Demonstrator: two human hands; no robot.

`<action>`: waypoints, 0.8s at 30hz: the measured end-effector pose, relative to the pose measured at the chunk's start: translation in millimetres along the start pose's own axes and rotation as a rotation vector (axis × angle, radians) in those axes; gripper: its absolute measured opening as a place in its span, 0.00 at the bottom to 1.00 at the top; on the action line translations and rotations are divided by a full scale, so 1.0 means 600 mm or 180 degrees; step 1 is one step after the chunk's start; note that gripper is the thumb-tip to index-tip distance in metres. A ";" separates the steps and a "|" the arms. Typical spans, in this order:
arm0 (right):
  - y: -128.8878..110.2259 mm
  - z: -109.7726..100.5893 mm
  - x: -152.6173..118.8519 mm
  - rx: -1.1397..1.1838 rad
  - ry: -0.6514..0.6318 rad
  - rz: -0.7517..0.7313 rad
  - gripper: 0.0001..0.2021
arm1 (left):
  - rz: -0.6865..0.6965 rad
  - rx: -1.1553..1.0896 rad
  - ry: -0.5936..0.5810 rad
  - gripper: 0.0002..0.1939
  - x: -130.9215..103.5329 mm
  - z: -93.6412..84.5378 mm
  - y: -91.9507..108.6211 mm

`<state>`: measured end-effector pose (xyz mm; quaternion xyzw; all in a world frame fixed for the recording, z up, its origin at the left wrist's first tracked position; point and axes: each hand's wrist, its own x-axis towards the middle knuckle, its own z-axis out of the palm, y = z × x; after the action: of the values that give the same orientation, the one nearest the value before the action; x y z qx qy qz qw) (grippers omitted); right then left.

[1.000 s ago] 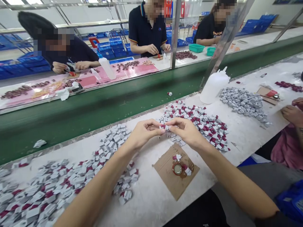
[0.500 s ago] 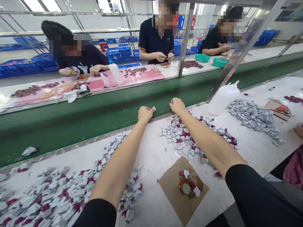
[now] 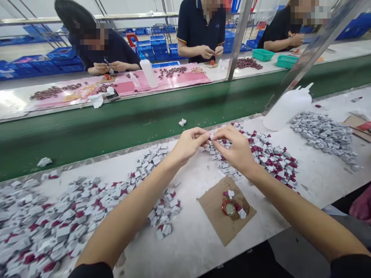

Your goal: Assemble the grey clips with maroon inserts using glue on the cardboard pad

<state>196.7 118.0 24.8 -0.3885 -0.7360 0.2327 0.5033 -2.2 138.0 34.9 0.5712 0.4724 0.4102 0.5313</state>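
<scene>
My left hand (image 3: 191,143) and my right hand (image 3: 233,146) meet fingertip to fingertip above the white table (image 3: 185,200). A small whitish piece (image 3: 211,136) shows between them, pinched by my right fingers. The left fingers are closed at a tiny dark red bit; its shape is mostly hidden. Behind and below my right hand spreads a pile of grey and dark red pieces (image 3: 275,164). Nearer me, a cardboard square (image 3: 211,200) bears a red-rimmed round cap (image 3: 228,207) and a few grey and red pieces. A larger pile (image 3: 66,220) lies at the left.
A green belt (image 3: 139,129) runs beyond the table, with a white piece (image 3: 182,122) and another (image 3: 44,161) on it. A white container (image 3: 285,110) stands by a slanted metal post (image 3: 315,52). Grey pieces (image 3: 324,135) lie at right. Three people sit or stand across.
My hands have come back from the belt's edge and together. The white piece from my left hand now lies on the belt. The view has shifted downward.
</scene>
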 end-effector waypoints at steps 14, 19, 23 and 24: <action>-0.110 -0.080 -0.214 0.0745 -0.0070 0.1631 0.06 | 0.0054 0.2193 -0.0187 0.14 -0.222 -0.007 0.015; -0.113 -0.113 -0.274 0.0263 -0.0040 0.1525 0.03 | -0.0562 0.3552 0.0054 0.12 -0.231 -0.063 -0.021; -0.119 -0.117 -0.305 0.0036 -0.0124 0.1528 0.04 | -0.0810 0.3320 -0.0015 0.03 -0.225 -0.051 -0.039; -0.122 -0.115 -0.308 -0.0011 -0.0122 0.1488 0.05 | -0.0778 0.3155 0.0049 0.02 -0.224 -0.044 -0.038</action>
<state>271.2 -77.4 1.8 -0.5448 -0.6358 0.3490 0.4210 -59.6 12.2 19.1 0.6921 0.6775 0.0760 0.2371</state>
